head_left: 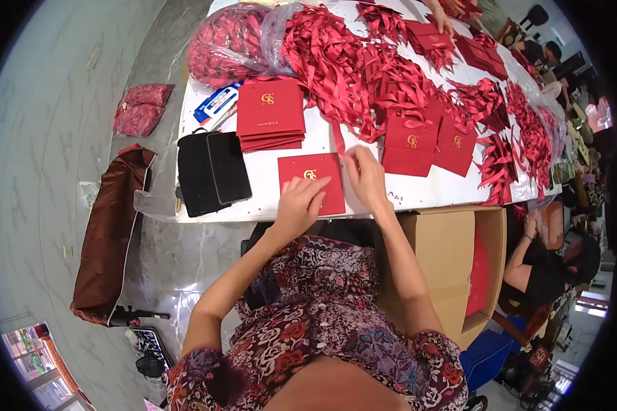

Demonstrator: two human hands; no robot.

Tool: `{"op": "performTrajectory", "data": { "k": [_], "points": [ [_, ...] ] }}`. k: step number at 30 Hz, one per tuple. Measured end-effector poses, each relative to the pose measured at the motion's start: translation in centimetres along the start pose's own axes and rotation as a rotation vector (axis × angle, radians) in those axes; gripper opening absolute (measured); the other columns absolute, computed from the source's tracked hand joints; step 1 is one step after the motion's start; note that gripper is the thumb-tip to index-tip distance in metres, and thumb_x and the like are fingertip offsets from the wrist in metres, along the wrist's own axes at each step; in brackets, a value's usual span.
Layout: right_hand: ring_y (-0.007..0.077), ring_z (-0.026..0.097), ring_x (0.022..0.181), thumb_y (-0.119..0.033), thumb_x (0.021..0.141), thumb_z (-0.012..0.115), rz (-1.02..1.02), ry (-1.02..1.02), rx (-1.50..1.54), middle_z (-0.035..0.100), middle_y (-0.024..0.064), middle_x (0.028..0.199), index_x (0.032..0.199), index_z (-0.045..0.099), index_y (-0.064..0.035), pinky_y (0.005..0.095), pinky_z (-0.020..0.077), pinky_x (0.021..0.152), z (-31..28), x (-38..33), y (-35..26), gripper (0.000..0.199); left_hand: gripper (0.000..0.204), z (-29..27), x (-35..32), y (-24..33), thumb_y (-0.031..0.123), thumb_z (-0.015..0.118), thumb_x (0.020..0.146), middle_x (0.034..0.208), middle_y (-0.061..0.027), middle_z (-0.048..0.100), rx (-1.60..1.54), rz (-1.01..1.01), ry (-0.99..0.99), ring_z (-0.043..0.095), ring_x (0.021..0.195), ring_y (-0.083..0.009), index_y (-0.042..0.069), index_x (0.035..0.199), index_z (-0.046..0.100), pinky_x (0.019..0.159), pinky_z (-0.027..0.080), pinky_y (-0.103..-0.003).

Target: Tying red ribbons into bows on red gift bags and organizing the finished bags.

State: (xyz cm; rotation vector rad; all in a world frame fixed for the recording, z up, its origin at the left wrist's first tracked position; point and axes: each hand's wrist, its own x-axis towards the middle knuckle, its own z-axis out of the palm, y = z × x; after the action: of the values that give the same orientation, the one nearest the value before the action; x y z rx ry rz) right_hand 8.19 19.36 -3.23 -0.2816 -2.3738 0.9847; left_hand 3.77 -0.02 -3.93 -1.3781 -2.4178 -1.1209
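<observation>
A flat red paper bag with a gold emblem lies in front of me near the table's edge. My left hand rests on it, fingers stretched over its face. Just right of the bag, my right hand pinches a red ribbon that runs toward the big ribbon heap. A stack of matching red bags sits behind and to the left. Several more bags lie to the right, partly under ribbons.
At the left are a black pouch and a blue-and-white packet. A plastic sack of ribbons stands behind. An open cardboard box is beside me on the right. Another person's hand works at the far side.
</observation>
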Motion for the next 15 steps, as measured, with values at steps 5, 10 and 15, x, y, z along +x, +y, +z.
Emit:
{"op": "performTrajectory", "data": {
  "k": [5,10,15],
  "points": [
    [0.0287,0.063,0.076,-0.007,0.093,0.061,0.015,-0.129,0.197,0.062,0.0148,0.086,0.102,0.061,-0.0008,0.0349,0.0495,0.069,-1.3,-2.8,-2.5,0.011,0.019,2.0,3.1,0.5,0.013,0.058,0.095,0.088,-0.0065,0.066,-0.605,-0.33,-0.055,0.06,0.077,-0.0175,0.006,0.111,0.063,0.07,0.046,-0.029],
    [0.012,0.062,0.076,-0.007,0.094,0.062,0.3,-0.125,0.58,0.067,0.0062,0.085,0.101,0.062,0.0006,0.0251,0.0491,0.07,-1.5,-4.5,-1.5,0.01,0.016,3.4,3.0,-0.5,0.02,0.055,0.101,0.086,-0.003,0.066,-1.121,-0.514,-0.227,0.058,0.074,-0.0068,0.004,0.103,0.06,0.067,0.045,-0.022],
    [0.0093,0.063,0.08,-0.001,0.091,0.065,0.375,-0.142,0.92,0.067,0.0045,0.089,0.103,0.062,0.0029,0.0217,0.0506,0.076,-1.6,-5.5,-0.4,0.013,0.014,4.4,1.9,-0.3,0.021,0.057,0.1,0.087,0.0,0.066,-1.544,-0.693,-0.245,0.057,0.074,-0.0062,0.008,0.099,0.06,0.067,0.045,-0.02]
  ]
}}
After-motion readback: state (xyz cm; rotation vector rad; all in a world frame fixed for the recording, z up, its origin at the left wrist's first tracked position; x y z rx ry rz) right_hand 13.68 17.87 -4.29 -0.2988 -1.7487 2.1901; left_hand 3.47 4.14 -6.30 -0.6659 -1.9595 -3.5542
